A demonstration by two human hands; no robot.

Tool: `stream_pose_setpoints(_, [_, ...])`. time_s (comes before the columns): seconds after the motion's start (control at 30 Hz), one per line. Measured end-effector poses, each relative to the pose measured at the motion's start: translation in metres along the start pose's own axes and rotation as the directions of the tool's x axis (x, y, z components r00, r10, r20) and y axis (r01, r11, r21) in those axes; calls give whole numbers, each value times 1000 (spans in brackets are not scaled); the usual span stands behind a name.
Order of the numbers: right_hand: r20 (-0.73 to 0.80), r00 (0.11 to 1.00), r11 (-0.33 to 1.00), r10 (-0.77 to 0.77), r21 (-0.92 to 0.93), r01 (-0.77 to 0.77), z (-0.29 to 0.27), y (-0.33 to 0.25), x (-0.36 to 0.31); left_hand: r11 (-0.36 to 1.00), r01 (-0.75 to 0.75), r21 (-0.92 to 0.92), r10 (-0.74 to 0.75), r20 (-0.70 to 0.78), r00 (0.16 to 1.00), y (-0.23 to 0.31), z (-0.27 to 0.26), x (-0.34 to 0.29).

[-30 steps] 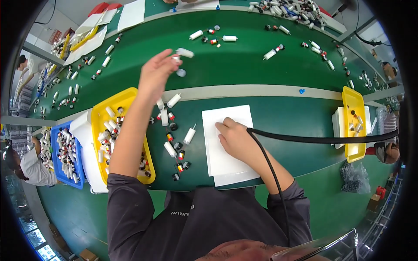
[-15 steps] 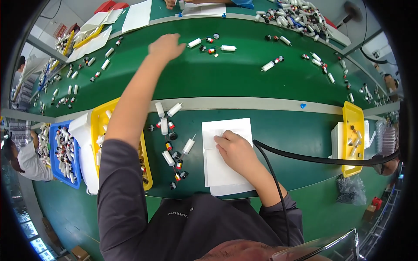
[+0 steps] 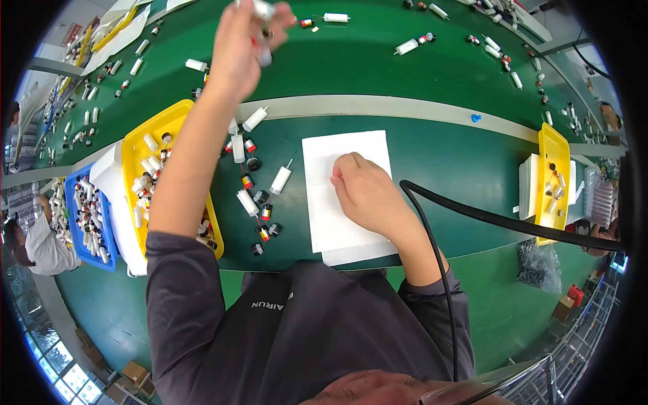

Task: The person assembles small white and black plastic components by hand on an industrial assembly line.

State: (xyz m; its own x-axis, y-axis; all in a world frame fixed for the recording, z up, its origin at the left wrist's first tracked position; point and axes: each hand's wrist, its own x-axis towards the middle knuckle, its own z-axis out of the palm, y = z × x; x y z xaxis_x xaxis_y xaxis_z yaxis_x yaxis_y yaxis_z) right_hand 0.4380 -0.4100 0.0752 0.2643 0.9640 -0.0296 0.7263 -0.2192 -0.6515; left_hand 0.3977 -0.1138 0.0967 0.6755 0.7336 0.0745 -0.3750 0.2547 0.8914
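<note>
My left hand (image 3: 237,57) is raised over the far green surface, its fingers closed around a small white cylinder (image 3: 262,9) with black and red pieces by it. My right hand (image 3: 368,192) rests on white paper sheets (image 3: 337,152) on the near table, fingers curled and pressed together; whatever is in them is hidden. Between the paper and my left forearm lie several white cylinders (image 3: 281,179) with thin tips, red-and-black pieces (image 3: 266,212) and round black caps (image 3: 254,164).
A yellow tray (image 3: 214,219) of parts sits under my left forearm, with a blue tray (image 3: 113,260) beyond it. Another yellow tray (image 3: 544,196) stands at right. A thick black cable (image 3: 486,214) crosses the table. More parts (image 3: 407,47) lie on the far green surface (image 3: 324,71).
My left hand has closed on a white cylinder with black and red pieces from the far surface and lifted it. My right hand stays on the paper, its fingers more curled. The view has tilted down.
</note>
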Motion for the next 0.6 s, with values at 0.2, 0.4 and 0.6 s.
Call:
stream_pose_setpoints(0.2, [94, 979, 863, 178, 464, -202, -27, 15, 5, 606, 632, -483, -637, 181, 749, -38, 23, -109])
stream_pose_setpoints(0.4, [-497, 814, 774, 300, 626, 97, 5, 22, 18, 524, 571, -632, -588, 216, 779, -50, 58, -119])
stream_pose_setpoints(0.6, [-586, 806, 874, 80, 430, 226, 24, 25, 25, 758, 457, -465, -391, 236, 890, -63, 59, -123])
